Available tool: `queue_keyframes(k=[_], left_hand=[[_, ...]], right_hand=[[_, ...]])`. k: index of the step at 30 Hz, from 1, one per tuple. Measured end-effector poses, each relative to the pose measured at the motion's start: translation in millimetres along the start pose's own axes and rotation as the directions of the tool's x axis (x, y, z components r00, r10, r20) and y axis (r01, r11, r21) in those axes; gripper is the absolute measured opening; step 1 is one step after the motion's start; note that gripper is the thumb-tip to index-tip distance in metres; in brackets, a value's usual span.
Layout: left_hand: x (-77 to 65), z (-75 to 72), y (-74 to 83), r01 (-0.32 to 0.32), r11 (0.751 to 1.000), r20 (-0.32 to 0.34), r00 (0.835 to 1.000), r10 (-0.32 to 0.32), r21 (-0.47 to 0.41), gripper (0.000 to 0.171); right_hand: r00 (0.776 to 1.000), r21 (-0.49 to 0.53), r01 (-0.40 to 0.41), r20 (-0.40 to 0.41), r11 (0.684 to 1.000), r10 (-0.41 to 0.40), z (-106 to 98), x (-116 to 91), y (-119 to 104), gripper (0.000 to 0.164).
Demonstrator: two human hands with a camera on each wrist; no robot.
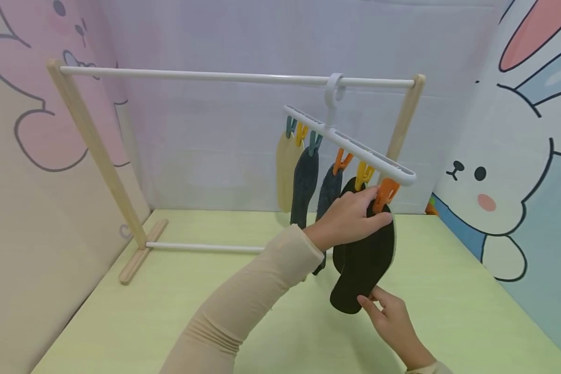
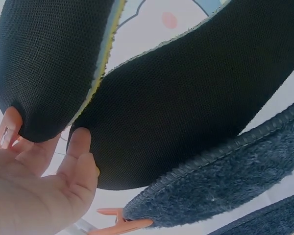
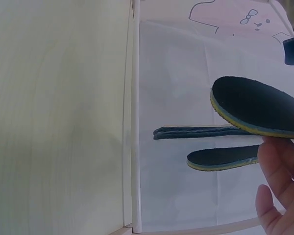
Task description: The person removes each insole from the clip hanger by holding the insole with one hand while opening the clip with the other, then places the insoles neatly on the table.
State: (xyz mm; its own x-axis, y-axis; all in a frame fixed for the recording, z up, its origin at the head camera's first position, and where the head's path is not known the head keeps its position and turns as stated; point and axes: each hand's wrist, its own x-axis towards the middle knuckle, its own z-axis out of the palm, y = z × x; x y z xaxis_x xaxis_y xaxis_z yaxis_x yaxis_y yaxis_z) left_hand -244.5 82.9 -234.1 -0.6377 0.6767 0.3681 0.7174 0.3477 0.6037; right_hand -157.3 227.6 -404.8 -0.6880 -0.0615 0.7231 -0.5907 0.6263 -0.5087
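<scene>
A black insole hangs in front, its top in an orange clip on the white hanger. My left hand holds that insole's top beside the clip, thumb across its front face. In the left wrist view, the left fingers reach between it and a second black insole. My right hand pinches the front insole's lower edge, thumb on one face and fingers on the other; the right wrist view shows the insole's yellow-and-blue edge.
The hanger hooks over the rack's top white rod. Dark fuzzy insoles and a cream insole hang farther back on clips. The wooden rack post stands left on the pale yellow table. A rabbit-print wall borders the right.
</scene>
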Motion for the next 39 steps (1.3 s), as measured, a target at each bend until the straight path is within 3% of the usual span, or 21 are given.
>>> queue_keyframes(k=[4, 8, 16, 23, 31, 39], left_hand=[[2.3, 1.4, 2.0, -0.052, 0.991, -0.061, 0.997, 0.045, -0.124, 0.025], [2.3, 3.4, 3.9, -0.056, 0.982, -0.084, 0.996, 0.041, -0.180, 0.032], [2.5, 4.5, 1.9, -0.011, 0.993, -0.096, 0.995, -0.001, -0.118, 0.041], [3.3, 4.6, 1.1, 0.033, 0.992, -0.107, 0.993, -0.047, -0.124, 0.043], [-3.2, 2.9, -5.0, 0.036, 0.990, -0.155, 0.986, -0.058, -0.140, 0.019], [-7.1, -4.0, -10.8, 0.042, 0.992, -0.196, 0.978, -0.064, -0.115, 0.018]], right_hand=[[1.000, 0.010, 0.009, -0.002, 1.000, -0.009, -2, 0, 2, 0.023], [1.000, 0.012, 0.009, 0.000, 1.000, -0.009, -3, 0, 3, 0.021], [0.999, 0.004, -0.041, 0.029, 0.999, 0.041, -3, 0, 1, 0.018], [1.000, 0.020, 0.019, 0.019, 1.000, -0.020, -2, 0, 4, 0.014], [0.998, 0.036, 0.044, 0.033, 0.998, -0.045, 4, -2, 6, 0.011], [0.997, 0.012, 0.051, 0.050, 0.999, -0.051, 9, 2, 4, 0.015]])
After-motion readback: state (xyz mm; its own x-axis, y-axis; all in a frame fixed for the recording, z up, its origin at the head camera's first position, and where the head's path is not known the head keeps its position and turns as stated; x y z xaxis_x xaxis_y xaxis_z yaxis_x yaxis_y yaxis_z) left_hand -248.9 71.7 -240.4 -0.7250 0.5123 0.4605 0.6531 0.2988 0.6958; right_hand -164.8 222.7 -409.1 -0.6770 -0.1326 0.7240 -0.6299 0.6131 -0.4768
